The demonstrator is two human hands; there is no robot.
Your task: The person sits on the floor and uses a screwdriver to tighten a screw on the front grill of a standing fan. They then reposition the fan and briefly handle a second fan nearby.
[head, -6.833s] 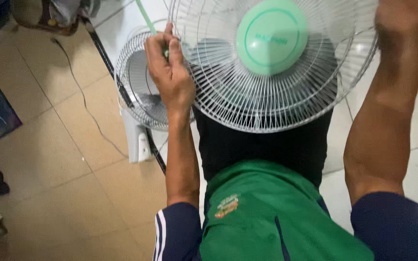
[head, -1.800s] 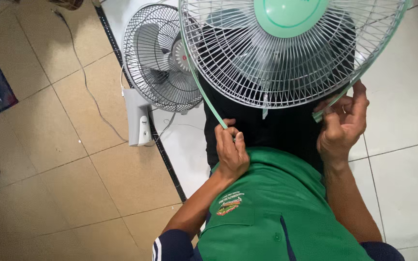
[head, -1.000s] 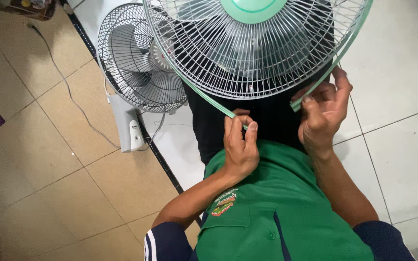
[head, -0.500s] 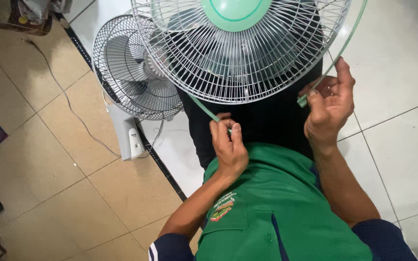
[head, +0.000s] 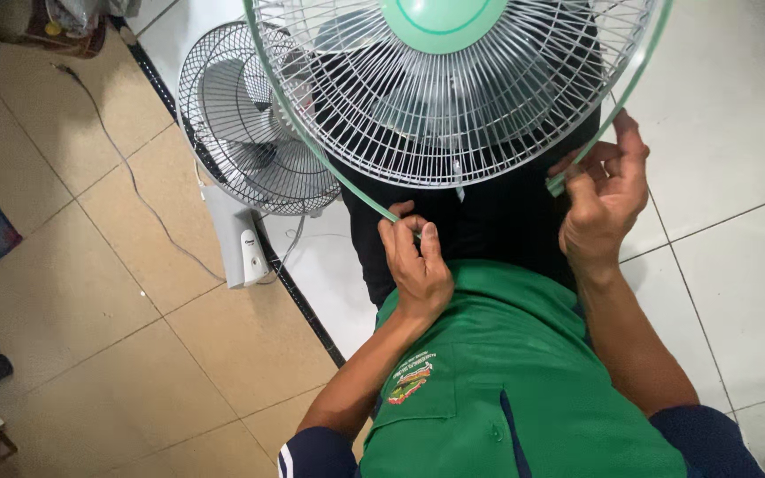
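Note:
A white wire fan guard (head: 453, 97) with a round green centre cap (head: 442, 19) stands in front of me, over my lap. A thin green plastic rim band (head: 307, 133) runs around the guard, loose at the bottom with its two ends apart. My left hand (head: 413, 261) pinches the band's left end below the guard. My right hand (head: 604, 199) grips the band's right end at the guard's lower right edge. I wear a green shirt (head: 506, 381) and dark trousers.
A second fan (head: 250, 133) with a grey guard and white base lies on the floor at the left, its cord (head: 126, 177) trailing over beige tiles. White tiles lie to the right. Dark objects sit at the left edge.
Both hands came down from the guard's upper sides to its bottom, taking the band's two ends. Over the last second the ends have moved apart and the guard has shifted a little.

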